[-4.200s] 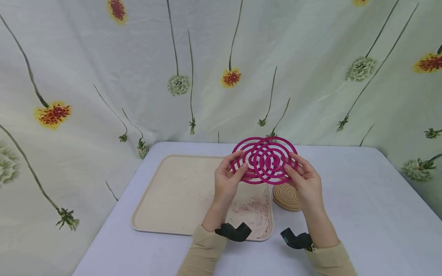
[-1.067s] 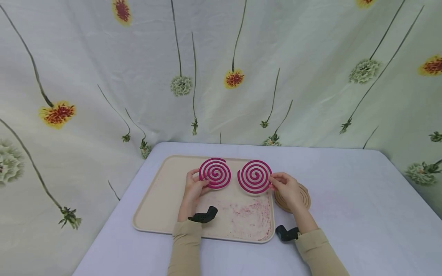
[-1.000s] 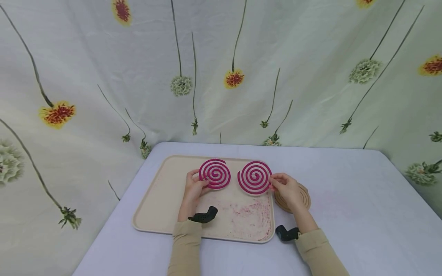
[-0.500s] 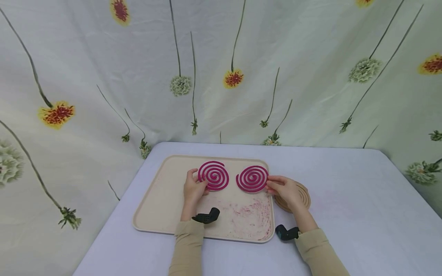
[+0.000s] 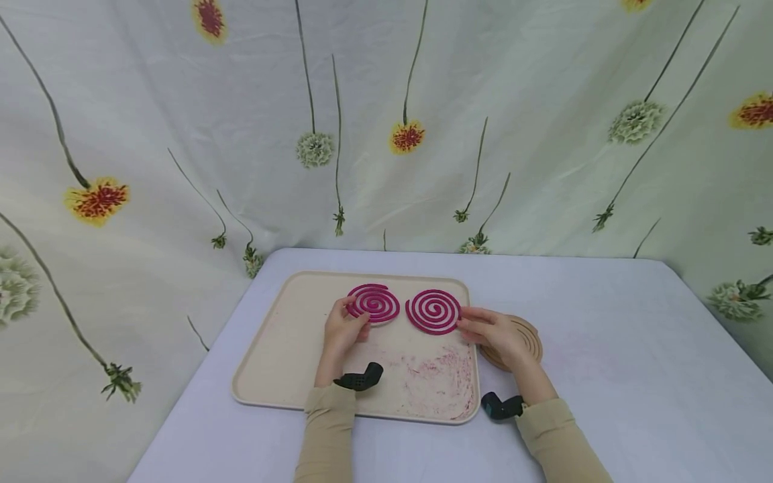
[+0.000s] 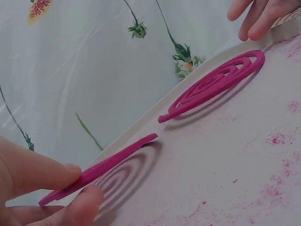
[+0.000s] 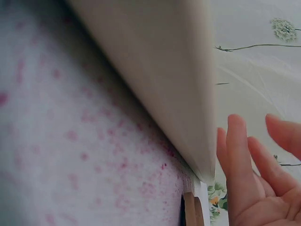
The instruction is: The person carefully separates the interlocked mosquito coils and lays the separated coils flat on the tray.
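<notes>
My left hand pinches the edge of a magenta mosquito coil between thumb and fingers. In the left wrist view that coil is tilted, its far end low over the tray and its spiral shadow beside it. A second magenta mosquito coil lies to the right on the beige tray. Just past its right edge is my right hand. The left wrist view shows the right fingertips apart from that coil. In the right wrist view the right hand has its fingers extended, holding nothing.
A round tan spiral coil sits on the white table against the tray's right side, partly under my right hand. Pink powder marks stain the tray's right part. A flowered cloth hangs behind the table.
The two coils, overlapping and held up earlier, are now separated and lower. The right coil has come down onto the tray and the right hand has let go. The left coil has tipped flatter.
</notes>
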Demonstrator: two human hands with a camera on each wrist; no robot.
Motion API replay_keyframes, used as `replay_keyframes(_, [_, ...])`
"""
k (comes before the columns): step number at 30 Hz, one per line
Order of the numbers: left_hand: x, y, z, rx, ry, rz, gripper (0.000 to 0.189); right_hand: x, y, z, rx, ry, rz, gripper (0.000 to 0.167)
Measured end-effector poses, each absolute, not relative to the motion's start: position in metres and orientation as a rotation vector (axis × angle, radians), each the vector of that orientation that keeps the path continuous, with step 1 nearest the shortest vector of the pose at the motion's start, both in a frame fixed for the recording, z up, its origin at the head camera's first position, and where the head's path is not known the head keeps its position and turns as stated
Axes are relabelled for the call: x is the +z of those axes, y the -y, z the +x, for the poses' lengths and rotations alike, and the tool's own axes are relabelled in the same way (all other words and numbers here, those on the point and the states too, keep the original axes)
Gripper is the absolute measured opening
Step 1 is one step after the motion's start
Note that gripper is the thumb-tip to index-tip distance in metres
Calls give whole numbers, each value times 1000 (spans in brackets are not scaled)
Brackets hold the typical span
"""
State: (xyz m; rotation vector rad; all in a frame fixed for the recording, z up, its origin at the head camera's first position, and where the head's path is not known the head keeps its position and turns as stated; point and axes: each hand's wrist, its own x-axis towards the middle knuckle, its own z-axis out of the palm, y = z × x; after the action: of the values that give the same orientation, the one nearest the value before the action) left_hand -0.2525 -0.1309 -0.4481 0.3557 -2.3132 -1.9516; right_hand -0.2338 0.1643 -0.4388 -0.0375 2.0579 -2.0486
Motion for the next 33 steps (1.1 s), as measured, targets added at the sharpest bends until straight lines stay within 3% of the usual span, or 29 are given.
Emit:
replay_keyframes(6, [-448,129,-253,-1831,2385,313,64,-431,-172,-231,-1999,-2108,-105,53])
replay_keyframes(16, [-434,120,-248,-1856,2335,170,49,-409,-213,-222,-1959,-2286,-176,57])
replay_keyframes(25, [-408,66,-239,-2438,1982,-67,37,-430,-266,-232,-2017,-2323,-62,72])
replay_keyframes(33, [-421,15,-231,-2652,1957,-175,28,-423,-276,-218,-2025,-2378,99,65])
